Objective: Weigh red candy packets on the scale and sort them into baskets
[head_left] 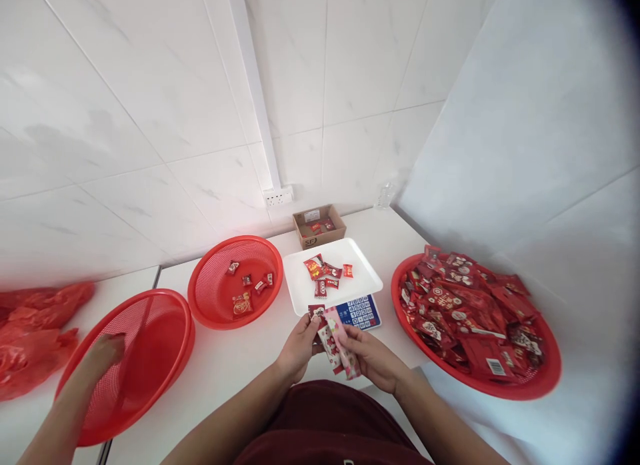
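Note:
My left hand [299, 348] and my right hand [367, 355] meet in front of me and together hold a small pink and white patterned bag [339, 342]. My left fingers also pinch a small red candy packet [316, 311] at the bag's top. Both hands are closed on the bag. Just beyond them stands a scale with a blue keypad [359, 312] and a white tray [367, 275] on top, carrying several red candy packets [323, 272].
A red basket [520, 385] full of red packets is at the right. A red mesh basket [210, 305] with a few candies sits left of the scale. Another person's hand [103, 355] reaches into a third red basket [175, 345]. Red plastic bags [30, 338] lie far left, a cardboard box [319, 226] by the wall.

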Demonstrator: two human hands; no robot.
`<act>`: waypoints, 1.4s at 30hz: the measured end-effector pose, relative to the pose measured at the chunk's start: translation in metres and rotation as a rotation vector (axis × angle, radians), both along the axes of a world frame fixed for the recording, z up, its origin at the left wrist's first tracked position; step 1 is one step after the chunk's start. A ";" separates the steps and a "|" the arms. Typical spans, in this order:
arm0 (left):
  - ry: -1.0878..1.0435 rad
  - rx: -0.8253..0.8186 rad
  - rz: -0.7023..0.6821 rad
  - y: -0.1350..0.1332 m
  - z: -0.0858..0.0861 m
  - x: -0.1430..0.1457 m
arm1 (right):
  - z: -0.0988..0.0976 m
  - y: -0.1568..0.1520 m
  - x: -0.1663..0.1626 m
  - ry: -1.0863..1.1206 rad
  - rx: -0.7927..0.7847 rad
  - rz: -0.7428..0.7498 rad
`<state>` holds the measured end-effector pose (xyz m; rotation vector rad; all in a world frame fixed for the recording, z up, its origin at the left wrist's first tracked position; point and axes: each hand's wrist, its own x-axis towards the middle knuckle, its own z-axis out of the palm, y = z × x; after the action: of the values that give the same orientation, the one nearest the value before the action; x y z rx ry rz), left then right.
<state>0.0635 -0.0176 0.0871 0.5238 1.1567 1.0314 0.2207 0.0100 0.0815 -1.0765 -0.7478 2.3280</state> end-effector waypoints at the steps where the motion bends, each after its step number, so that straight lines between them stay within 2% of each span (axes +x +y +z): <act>1: 0.027 0.012 -0.012 0.000 0.000 0.000 | 0.000 0.000 0.000 0.017 0.011 0.035; 3: 0.070 0.022 -0.028 0.000 -0.001 -0.002 | -0.001 0.001 0.001 0.013 0.036 0.056; 8: 0.196 -0.005 -0.008 0.004 0.001 -0.009 | -0.001 0.003 0.005 0.034 0.055 0.001; 12: 0.309 0.045 -0.141 0.003 0.002 -0.007 | 0.006 0.001 0.004 0.115 0.071 0.038; 15: 0.307 0.060 -0.134 0.000 -0.001 -0.002 | 0.008 -0.002 0.001 0.137 0.066 0.075; 19: 0.299 0.041 -0.137 -0.006 -0.003 0.002 | 0.003 -0.005 -0.001 0.183 0.042 0.037; 22: 0.330 0.097 -0.154 -0.003 -0.003 -0.009 | -0.002 -0.003 -0.001 0.167 0.020 0.002; 25: 0.619 0.143 -0.065 0.008 -0.004 -0.048 | -0.004 0.003 0.004 0.123 0.011 -0.070; 27: 1.012 0.065 0.071 0.017 -0.005 -0.088 | -0.002 0.009 0.010 0.084 0.008 -0.131; 28: 1.200 -0.026 0.081 0.019 -0.006 -0.110 | -0.001 0.011 0.014 0.065 0.010 -0.160; 32: 1.423 -0.231 0.167 0.010 -0.012 -0.187 | 0.003 0.015 0.027 0.022 0.033 -0.203; 35: 1.536 -0.457 0.217 -0.008 -0.023 -0.219 | -0.002 0.013 0.029 0.016 0.024 -0.189; 38: 1.507 -0.643 0.236 -0.019 -0.033 -0.236 | -0.010 0.011 0.027 0.029 0.004 -0.195; 42: 1.357 -0.668 0.251 -0.020 -0.038 -0.255 | -0.013 0.011 0.024 0.039 -0.001 -0.194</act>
<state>-0.1918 -0.0376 0.0492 0.5205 2.6840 0.3072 0.2442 0.0211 0.0690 -1.0517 -0.5992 2.1786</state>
